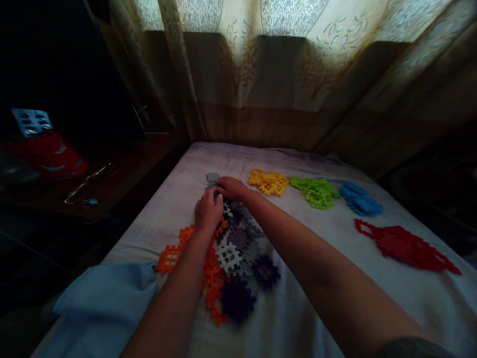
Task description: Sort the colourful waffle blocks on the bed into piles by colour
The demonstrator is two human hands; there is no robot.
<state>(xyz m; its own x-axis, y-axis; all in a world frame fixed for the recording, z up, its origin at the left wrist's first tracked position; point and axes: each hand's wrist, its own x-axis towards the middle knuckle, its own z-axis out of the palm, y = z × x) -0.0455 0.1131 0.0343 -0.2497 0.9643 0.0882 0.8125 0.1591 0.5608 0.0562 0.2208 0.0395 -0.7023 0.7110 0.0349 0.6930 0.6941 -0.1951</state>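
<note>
Tiles (238,238) with toothed edges lie in a loose, mixed pile at the middle of a pale sheet (238,159), below both forearms. Orange tiles (172,257) spread along the left and near sides of the pile, and two dark purple tiles (238,300) sit at its near end. A white tile (228,256) with a window-like grid lies on top between them, and a gray tile (212,177) is at the far end.

Both hands reach into the far part of the pile, close together. The left hand (208,211) has its fingers bent; the right hand (231,188) curves down just beyond it. Whether either grips a tile cannot be told, as the fingertips are hidden.

To the right, sorted by color, are separate heaps: yellow (271,182), green (315,192), blue (360,199) and, nearest, red (404,244). A light blue cloth (108,298) lies at the near left. Beyond the sheet hangs a patterned curtain (242,94); at left, a dark wooden surface (124,169) carries a red container (52,156)
</note>
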